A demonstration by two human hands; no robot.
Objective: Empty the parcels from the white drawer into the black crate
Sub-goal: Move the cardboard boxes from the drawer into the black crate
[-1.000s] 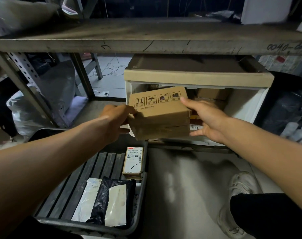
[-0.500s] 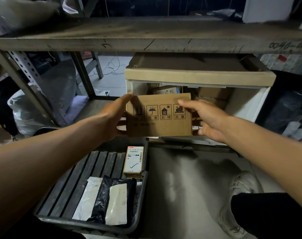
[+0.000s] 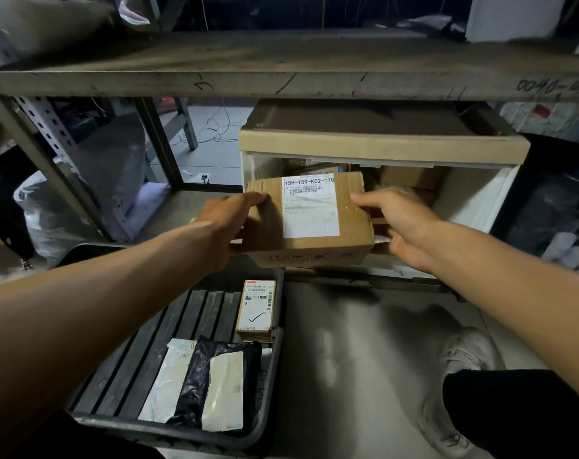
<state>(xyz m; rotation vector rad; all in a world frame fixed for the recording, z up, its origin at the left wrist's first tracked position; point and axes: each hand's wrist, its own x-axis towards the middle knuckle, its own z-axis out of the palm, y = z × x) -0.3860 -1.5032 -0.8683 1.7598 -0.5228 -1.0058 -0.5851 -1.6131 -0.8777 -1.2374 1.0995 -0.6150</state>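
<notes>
Left hand (image 3: 228, 223) and right hand (image 3: 402, 223) grip a labelled cardboard parcel (image 3: 309, 220) by opposite sides, steadying it; it hangs before the white drawer (image 3: 473, 197), above the black crate (image 3: 265, 422) awaiting it.

A worn grey metal shelf board (image 3: 195, 210) runs beyond both hands, carrying the white plastic drawer unit (image 3: 470, 200) behind the right hand. Below the hands, the grey floor (image 3: 354, 359) bears the black slatted plastic crate (image 3: 268, 385) under the left forearm.
</notes>
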